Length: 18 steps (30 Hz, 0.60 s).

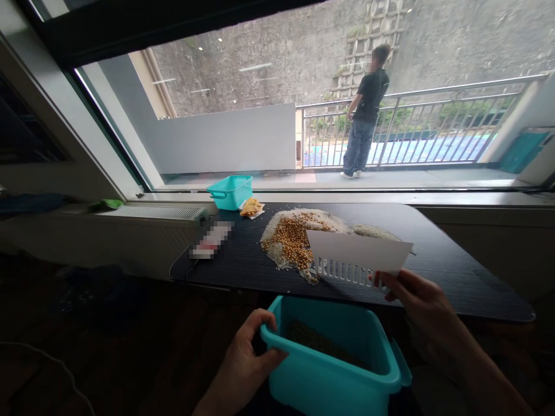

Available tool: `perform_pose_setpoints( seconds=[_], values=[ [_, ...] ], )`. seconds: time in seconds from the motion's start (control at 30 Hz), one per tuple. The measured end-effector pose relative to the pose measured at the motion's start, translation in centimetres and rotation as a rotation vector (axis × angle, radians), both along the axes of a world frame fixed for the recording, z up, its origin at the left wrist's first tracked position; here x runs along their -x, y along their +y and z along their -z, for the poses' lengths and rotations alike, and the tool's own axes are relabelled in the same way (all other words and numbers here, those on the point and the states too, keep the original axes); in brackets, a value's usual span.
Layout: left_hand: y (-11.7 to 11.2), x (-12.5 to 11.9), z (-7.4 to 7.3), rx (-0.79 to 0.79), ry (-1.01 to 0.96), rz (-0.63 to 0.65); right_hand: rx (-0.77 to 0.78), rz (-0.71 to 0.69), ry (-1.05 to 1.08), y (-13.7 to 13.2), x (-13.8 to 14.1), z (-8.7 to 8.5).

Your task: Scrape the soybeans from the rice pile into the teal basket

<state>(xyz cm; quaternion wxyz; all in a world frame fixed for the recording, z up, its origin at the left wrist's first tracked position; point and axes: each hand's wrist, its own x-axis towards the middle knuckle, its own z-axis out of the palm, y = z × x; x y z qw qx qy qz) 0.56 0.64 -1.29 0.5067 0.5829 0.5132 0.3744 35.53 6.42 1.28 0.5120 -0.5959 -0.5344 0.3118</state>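
My left hand (247, 352) grips the rim of a teal plastic bin (333, 381) held below the near edge of the dark table (455, 271); dark green grains lie inside the bin. My right hand (416, 300) is closed on a white slotted plastic tray (355, 257), tilted upright on the table beside a heap of yellow beans mixed with white rice (295, 237). The tray stands just right of the heap, touching its edge.
A second teal bin (230, 190) stands at the table's far left by the window, with a yellow wrapper (252, 207) next to it. A radiator (151, 212) runs under the window. A person stands outside on the balcony at a railing (416, 124).
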Motion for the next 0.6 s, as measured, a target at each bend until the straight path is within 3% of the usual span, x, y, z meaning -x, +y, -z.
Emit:
perform_pose_setpoints(
  seconds=[0.27,0.6],
  values=[
    [-0.1,0.0,-0.1,0.012,-0.012,0.009,0.005,0.025,0.009,0.0,0.9,-1.5],
    [-0.1,-0.1,-0.2,-0.008,-0.007,0.001,0.026,0.063,-0.047,-1.4,-0.8,-0.2]
  ],
)
